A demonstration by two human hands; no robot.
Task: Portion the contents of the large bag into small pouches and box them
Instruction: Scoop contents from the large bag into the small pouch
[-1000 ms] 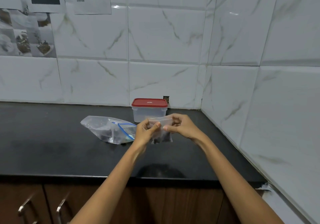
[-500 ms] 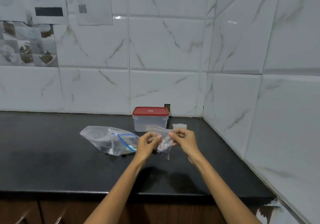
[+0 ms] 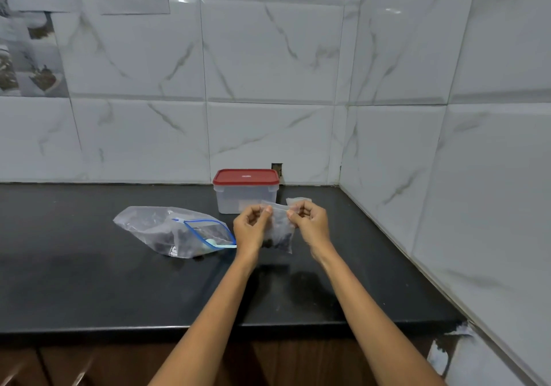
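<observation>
We hold 1 small pouch up above the counter, our left hand pinching its top left corner and our right hand pinching its top right corner. Dark pieces sit in the bottom of it, so we judge this portion filled and the sealing under way. The large bag lies to the left on the counter, its blue zip mouth gaping toward us, with dark contents left inside. The box stands at the far side by the wall with its red lid on, so nothing from this pouch is boxed yet. Just right of the box, more small pouches peek from behind our right hand. We cannot tell whether the pouch's seal is closed, nor what the box holds.
</observation>
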